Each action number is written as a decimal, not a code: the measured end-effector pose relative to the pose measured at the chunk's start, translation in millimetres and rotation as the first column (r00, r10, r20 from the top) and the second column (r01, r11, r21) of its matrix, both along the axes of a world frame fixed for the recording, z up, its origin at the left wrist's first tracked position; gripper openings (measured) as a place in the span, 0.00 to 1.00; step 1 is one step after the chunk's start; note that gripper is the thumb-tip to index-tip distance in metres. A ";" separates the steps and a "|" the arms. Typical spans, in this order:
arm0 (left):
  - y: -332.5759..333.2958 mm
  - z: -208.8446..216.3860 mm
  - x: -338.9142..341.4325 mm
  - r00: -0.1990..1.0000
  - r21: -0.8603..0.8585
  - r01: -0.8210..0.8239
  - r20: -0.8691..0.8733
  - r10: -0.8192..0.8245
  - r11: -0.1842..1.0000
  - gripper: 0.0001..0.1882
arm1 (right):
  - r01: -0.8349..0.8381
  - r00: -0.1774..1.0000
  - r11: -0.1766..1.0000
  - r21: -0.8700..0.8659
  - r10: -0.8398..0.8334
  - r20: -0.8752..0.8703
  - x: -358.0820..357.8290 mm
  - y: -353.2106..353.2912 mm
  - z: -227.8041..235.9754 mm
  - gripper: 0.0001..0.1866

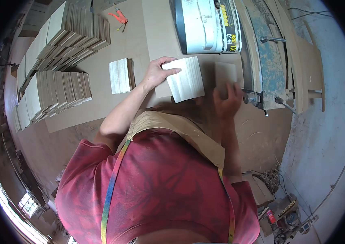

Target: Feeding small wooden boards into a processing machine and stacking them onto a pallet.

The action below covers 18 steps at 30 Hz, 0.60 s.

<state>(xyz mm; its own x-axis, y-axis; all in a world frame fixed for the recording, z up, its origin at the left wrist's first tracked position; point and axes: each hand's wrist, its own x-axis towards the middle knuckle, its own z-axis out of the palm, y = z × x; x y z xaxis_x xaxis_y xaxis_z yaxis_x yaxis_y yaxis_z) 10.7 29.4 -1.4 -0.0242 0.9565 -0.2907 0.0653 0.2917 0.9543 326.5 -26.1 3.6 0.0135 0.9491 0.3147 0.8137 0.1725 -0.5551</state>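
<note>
Panel rows [56,93] are stacked at left; a small pile [119,76] is placed between them and the panel [189,81] in the left hand [155,75]; behind that panel a container [205,30] is set, machinery [271,65] to its right.

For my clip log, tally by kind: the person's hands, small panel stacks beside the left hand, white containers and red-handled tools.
Left hand and right hand: 2
Small panel stack: 1
White container: 1
Red-handled tool: 1
Total: 5

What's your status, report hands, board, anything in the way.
Left hand holding board. Right hand blurred, grip unclear. Possible obstacle: bucket, just beyond board.
</note>
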 end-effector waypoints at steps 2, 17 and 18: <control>-1.2 6.4 -1.2 1.000 -0.048 0.011 0.025 -0.010 0.999 0.21 | 0.012 0.984 0.997 0.073 -0.025 0.179 13.2 13.4 -12.8 0.26; 8.7 -18.0 19.5 0.982 0.064 -0.135 -0.124 0.142 0.989 0.19 | -0.233 0.972 0.972 -0.035 0.233 0.016 -79.2 6.8 19.8 0.30; 9.0 -17.2 19.4 0.985 0.064 -0.133 -0.103 0.139 0.989 0.19 | -0.216 0.976 0.976 -0.031 0.216 -0.005 -76.4 3.0 15.9 0.31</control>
